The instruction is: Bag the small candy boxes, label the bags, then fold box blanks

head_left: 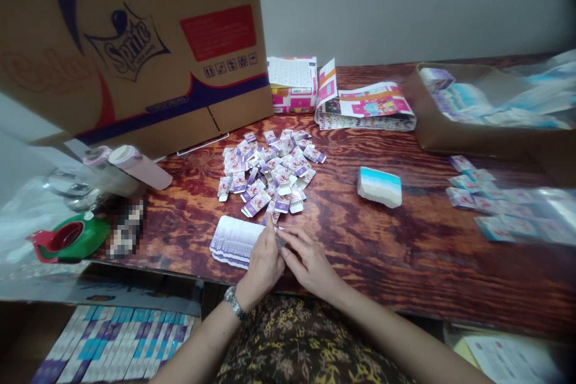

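My left hand (265,255), with a watch on its wrist, is closed at the front of the table, its index finger pointing away from me. My right hand (310,261) meets it from the right, thumb and fingers pinched together. Whatever is between the fingertips is mostly hidden and too small to name. Beside my left hand lies a fanned row of flat white-and-purple cartons (234,240), partly covered by that hand. Just beyond my fingertips is a heap of small folded boxes (281,177) with a flower print. To the right stands a stack of blue-and-white flat cartons (380,186).
A large cardboard box (180,90) stands at back left, near two pink-lidded bottles (139,167) and a green-and-red tape dispenser (76,237). Printed packs (369,105) lie against the wall. An open carton (477,138) and wrapped packets (504,204) are at right.
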{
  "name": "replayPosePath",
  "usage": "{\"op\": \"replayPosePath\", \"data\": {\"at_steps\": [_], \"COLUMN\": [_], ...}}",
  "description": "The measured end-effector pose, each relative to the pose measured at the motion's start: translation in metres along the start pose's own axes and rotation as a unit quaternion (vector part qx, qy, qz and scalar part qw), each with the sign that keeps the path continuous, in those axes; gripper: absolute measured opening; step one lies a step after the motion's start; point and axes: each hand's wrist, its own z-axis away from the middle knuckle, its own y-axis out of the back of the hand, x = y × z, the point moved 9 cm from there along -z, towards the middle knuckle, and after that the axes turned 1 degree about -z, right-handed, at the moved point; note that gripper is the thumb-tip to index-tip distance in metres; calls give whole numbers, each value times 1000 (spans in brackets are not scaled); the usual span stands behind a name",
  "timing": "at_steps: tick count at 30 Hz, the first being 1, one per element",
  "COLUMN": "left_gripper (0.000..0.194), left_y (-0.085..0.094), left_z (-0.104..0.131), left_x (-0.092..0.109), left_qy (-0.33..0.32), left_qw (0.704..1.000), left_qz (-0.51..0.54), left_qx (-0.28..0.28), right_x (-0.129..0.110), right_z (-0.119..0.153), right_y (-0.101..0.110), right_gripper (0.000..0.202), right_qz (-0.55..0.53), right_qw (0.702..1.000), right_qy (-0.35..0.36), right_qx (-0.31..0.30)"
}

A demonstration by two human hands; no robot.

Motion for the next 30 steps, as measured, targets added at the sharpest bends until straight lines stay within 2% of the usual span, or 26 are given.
{"op": "replayPosePath", "data": {"at_steps": [2, 4, 7, 9, 11, 14, 16, 18, 21, 23, 25, 27, 30], "left_gripper": [79, 87, 97, 91, 79, 63, 59, 58, 66, 77, 80, 71, 58], "left_y": [10, 32, 77, 87, 74, 35, 14, 4, 3, -1, -7, -10, -12], "left_z": [-24, -53, -84, -84, -67, -24, 3, 19, 27, 27, 27, 28, 29], "left_x": [-5, -8, 4, 16, 18, -2, -15, -22, -16, -7, -1, 1, 1], "left_qy": [15, 43, 23, -16, -32, 10, 40, 45, 18, -8, -20, -24, -28], "left_qw": [1000, 998, 992, 990, 992, 992, 993, 995, 999, 999, 998, 997, 996], "left_qz": [6, 26, 40, 43, 70, 119, 114, 88, 33, -6, -44, -72, -80], "left_qx": [0, 25, 116, 133, 100, 28, -8, -21, -20, -32, -38, -27, -11], "right_x": [14, 32, 48, 54, 59, 64, 66, 66, 64, 61, 55, 45, 31], "right_z": [-5, -12, -18, -16, -9, -1, 2, 1, -1, -2, -2, -4, -7], "right_y": [4, 10, 3, -12, -26, -37, -36, -29, -16, -10, -7, -3, 5], "right_gripper": [44, 50, 61, 74, 82, 77, 71, 61, 42, 35, 32, 31, 28], "right_qz": [-28, -28, 78, 171, 240, 280, 274, 254, 166, 68, -12, -29, 17], "right_qw": [999, 998, 997, 983, 967, 955, 957, 965, 985, 996, 997, 996, 998], "right_qy": [-22, -46, -21, 14, 34, 45, 43, 31, -8, -45, -74, -76, -55], "right_qx": [3, 19, -13, -57, -80, -84, -81, -66, -35, -26, -25, -22, -3]}}
